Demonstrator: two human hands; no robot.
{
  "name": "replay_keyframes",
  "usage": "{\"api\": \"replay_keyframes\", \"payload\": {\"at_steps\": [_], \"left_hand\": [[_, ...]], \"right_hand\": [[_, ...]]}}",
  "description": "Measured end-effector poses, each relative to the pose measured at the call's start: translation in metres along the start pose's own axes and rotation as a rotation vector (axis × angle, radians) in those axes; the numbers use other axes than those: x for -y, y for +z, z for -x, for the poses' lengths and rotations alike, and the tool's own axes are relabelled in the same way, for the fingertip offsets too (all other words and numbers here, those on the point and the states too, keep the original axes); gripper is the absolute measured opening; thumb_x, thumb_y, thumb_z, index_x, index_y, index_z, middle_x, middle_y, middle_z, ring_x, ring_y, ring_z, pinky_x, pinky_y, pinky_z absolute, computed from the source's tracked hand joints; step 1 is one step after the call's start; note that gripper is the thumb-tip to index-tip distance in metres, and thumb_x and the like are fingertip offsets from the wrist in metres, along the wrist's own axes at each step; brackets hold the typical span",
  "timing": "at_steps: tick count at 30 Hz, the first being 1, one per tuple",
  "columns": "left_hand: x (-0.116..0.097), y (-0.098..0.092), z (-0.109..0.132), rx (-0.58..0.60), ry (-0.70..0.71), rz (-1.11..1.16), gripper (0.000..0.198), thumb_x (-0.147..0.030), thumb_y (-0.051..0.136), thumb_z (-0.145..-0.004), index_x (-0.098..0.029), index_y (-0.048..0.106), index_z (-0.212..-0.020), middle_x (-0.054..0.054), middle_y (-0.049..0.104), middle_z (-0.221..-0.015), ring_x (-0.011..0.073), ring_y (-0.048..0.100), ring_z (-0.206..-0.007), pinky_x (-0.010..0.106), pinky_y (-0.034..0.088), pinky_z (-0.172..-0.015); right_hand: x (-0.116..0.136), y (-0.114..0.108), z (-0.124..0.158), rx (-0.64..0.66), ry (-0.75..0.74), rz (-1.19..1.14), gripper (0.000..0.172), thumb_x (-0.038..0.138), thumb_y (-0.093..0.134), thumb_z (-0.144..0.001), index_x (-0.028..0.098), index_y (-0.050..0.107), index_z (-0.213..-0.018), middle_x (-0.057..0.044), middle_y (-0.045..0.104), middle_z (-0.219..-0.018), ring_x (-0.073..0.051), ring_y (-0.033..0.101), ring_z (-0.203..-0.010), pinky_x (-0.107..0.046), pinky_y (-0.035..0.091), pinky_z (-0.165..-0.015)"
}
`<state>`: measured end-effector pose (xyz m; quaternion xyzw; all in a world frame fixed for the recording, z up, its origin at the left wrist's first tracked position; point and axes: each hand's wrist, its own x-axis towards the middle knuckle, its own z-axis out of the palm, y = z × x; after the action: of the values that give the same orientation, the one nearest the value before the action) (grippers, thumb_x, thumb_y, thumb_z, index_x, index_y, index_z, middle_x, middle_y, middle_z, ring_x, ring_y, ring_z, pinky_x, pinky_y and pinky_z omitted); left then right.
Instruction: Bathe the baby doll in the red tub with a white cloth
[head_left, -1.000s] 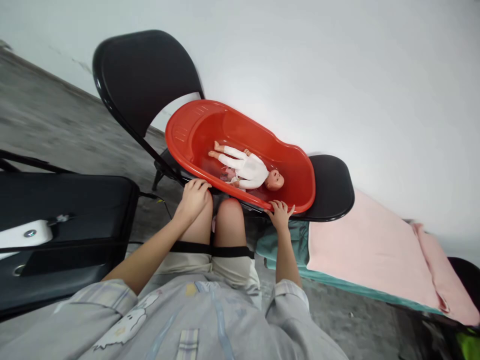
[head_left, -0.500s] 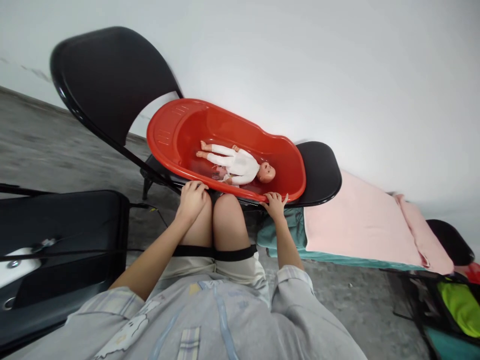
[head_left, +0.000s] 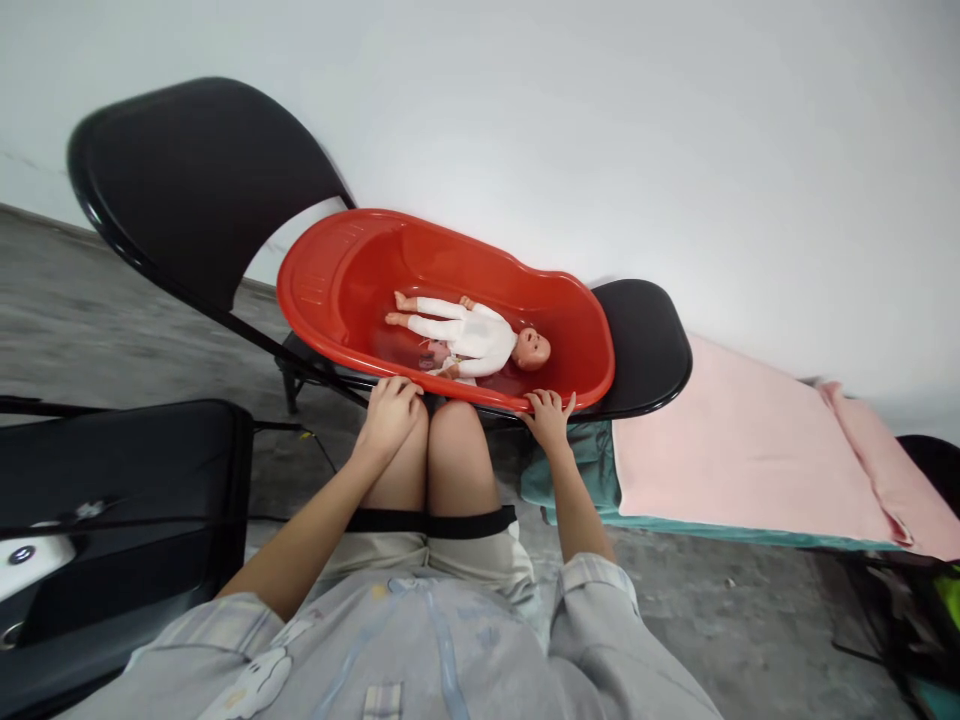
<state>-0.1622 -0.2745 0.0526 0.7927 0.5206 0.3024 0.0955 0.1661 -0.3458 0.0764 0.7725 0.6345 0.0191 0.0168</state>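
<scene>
Over the last second little has moved: both hands are where they were, on the near edge of the tub (head_left: 330, 250), and the doll (head_left: 472, 335) lies in it as before. Only the view has swung a little, so the chair (head_left: 195, 180) now sits further toward 9 o'clock. I judge the tub is being held steady in place rather than lifted or slid.

The tub rests across the chair and a black seat (head_left: 649, 340), at 12 o'clock from the knees (head_left: 431, 450). The doll lies on its back inside, head toward 3 o'clock and feet toward 9 o'clock.

The left hand (head_left: 390, 412) lies on top of the left knee, at 7 o'clock of the tub. Its fingers are bent and close together, with the tips against the rim. Whether they actually clamp the rim I cannot tell.

The right hand (head_left: 549, 420) is at 5 o'clock of the tub. Its fingers are spread apart and point upward, with the tips laid on the rim's outer edge, and they close around nothing.

A pink towel (head_left: 742, 440) lies at 3 o'clock, just beside that hand.
</scene>
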Motion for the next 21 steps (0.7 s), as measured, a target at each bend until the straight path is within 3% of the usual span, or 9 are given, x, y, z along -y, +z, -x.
{"api": "replay_keyframes", "payload": {"at_steps": [8, 14, 16, 18, 21], "left_hand": [[0.006, -0.003, 0.008, -0.026, 0.031, -0.012, 0.026, -0.015, 0.053, -0.092, -0.018, 0.079, -0.093, 0.014, 0.07, -0.103, 0.0316, 0.063, -0.098, 0.045, 0.054, -0.093], [0.002, -0.003, 0.017, -0.14, 0.086, 0.036, 0.029, -0.02, 0.05, -0.098, -0.02, 0.078, -0.1, 0.013, 0.073, -0.108, 0.0302, 0.065, -0.102, 0.045, 0.054, -0.095], [0.0, -0.004, 0.019, -0.141, 0.087, 0.048, 0.028, -0.02, 0.05, -0.099, -0.021, 0.078, -0.101, 0.012, 0.073, -0.109, 0.0294, 0.065, -0.104, 0.045, 0.053, -0.097], [0.0, -0.005, 0.021, -0.142, 0.1, 0.045, 0.028, -0.02, 0.049, -0.099, -0.021, 0.078, -0.101, 0.012, 0.073, -0.108, 0.0288, 0.065, -0.104, 0.045, 0.053, -0.097], [0.003, -0.008, 0.023, -0.142, 0.131, 0.03, 0.028, -0.019, 0.049, -0.1, -0.02, 0.077, -0.1, 0.012, 0.073, -0.104, 0.0285, 0.065, -0.102, 0.043, 0.054, -0.093]], "right_hand": [[0.007, 0.003, 0.003, -0.018, -0.003, -0.06, 0.038, 0.043, 0.064, -0.103, 0.025, 0.071, -0.136, -0.013, 0.062, -0.148, -0.037, 0.046, -0.141, -0.077, 0.001, -0.125], [0.014, -0.004, 0.007, 0.037, 0.007, -0.111, 0.037, 0.045, 0.058, -0.106, 0.024, 0.072, -0.133, -0.016, 0.065, -0.143, -0.038, 0.048, -0.139, -0.075, 0.004, -0.125], [0.019, -0.012, -0.006, 0.136, -0.045, -0.181, 0.039, 0.047, 0.051, -0.109, 0.024, 0.073, -0.131, -0.015, 0.069, -0.137, -0.036, 0.053, -0.135, -0.07, 0.01, -0.126], [0.029, -0.022, -0.032, 0.289, -0.146, -0.301, 0.041, 0.046, 0.046, -0.111, 0.022, 0.073, -0.131, -0.013, 0.071, -0.134, -0.031, 0.061, -0.127, -0.058, 0.026, -0.126], [0.054, -0.029, -0.085, 0.601, -0.356, -0.469, 0.036, 0.031, 0.05, -0.11, 0.014, 0.075, -0.128, -0.014, 0.072, -0.134, -0.025, 0.067, -0.118, -0.036, 0.045, -0.112]]}}
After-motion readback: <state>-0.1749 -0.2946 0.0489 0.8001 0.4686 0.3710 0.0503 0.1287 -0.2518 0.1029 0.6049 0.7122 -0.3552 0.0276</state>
